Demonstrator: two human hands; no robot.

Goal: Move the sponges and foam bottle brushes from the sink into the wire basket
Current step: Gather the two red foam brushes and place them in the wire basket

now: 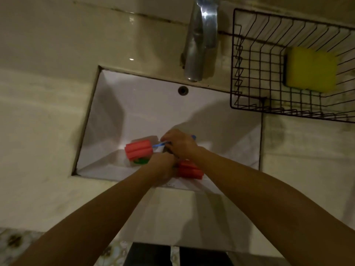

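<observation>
Both my hands are down in the white sink (146, 112). My right hand (180, 144) is closed around the blue handle (159, 144) of a foam bottle brush whose red foam head (138, 150) points left. My left hand (163, 167) is curled around the handle of a second brush, whose red foam head (191, 170) lies to its right. Something green (141, 161) shows under the first red head. On the counter at the upper right stands the black wire basket (247, 77), with a yellow sponge (310, 72) lying inside it.
A chrome faucet (201, 39) overhangs the back of the sink, just left of the basket. The overflow hole (182, 90) sits in the sink's back wall. Beige stone counter (38, 121) surrounds the sink on both sides.
</observation>
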